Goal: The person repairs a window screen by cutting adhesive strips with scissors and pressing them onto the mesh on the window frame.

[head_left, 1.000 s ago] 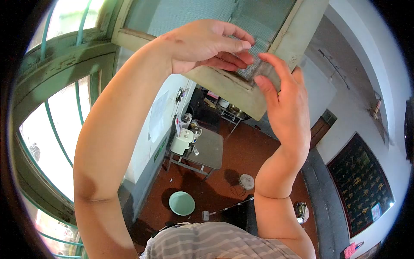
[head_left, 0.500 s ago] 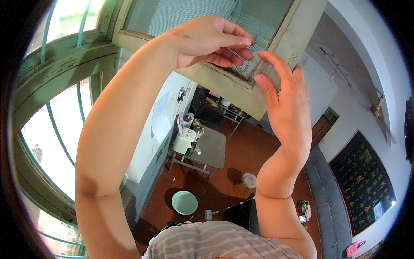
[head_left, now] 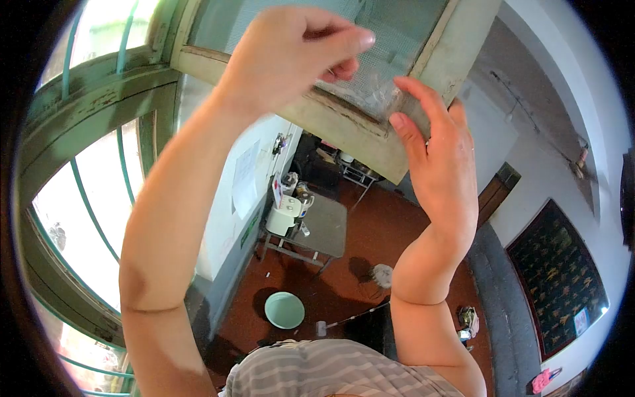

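Note:
An open window sash (head_left: 370, 142) with a worn pale wooden frame spans the top of the view. Its textured glass pane (head_left: 390, 40) has a crinkled, shiny, clear patch (head_left: 382, 92) near the lower right corner. My left hand (head_left: 291, 56) is raised in front of the pane, thumb and fingers drawn together in a pinch; anything between them is too small to make out. My right hand (head_left: 440, 142) grips the sash's right edge. Its thumb and index finger lie on the front by the corner, while the other fingers are partly hidden behind the edge.
A green window frame with bars (head_left: 109, 99) stands at left. Below are a small table (head_left: 324, 228) holding a white appliance (head_left: 283, 217), a pale green basin (head_left: 284, 310) on the red floor, and a long-handled tool (head_left: 322, 327). A dark framed panel (head_left: 559, 281) hangs at right.
My left hand has moved up and left, away from the sash corner, and its spread fingers have closed to a pinch. My right hand stays on the sash edge.

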`<control>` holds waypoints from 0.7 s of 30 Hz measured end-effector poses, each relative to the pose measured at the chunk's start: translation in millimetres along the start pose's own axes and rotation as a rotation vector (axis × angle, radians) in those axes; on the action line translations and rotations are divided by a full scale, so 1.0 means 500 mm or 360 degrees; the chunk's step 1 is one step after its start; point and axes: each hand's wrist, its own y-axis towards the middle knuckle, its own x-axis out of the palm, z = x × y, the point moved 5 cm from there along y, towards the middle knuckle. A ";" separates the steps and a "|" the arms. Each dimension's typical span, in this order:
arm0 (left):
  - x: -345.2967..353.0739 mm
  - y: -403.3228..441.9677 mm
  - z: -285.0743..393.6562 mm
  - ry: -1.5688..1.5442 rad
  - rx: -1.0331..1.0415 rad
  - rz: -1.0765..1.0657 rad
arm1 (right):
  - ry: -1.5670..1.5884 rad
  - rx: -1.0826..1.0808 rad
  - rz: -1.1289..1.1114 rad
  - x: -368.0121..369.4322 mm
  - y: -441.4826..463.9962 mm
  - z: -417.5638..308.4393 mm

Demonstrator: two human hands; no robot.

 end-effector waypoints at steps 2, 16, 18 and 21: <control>0.012 -0.043 0.006 0.0637 0.0475 0.0265 | -0.0002 -0.0030 0.0029 0.003 0.000 0.000; 0.112 -0.079 -0.027 0.1122 0.1027 0.0298 | 0.0219 -0.0127 0.0134 0.009 -0.008 0.010; 0.110 -0.077 -0.026 0.1164 0.0991 0.0294 | 0.0273 -0.0135 0.0161 0.012 -0.009 0.012; 0.108 -0.080 -0.023 0.1175 0.0929 0.0314 | 0.0380 -0.0157 0.0186 0.013 -0.014 0.019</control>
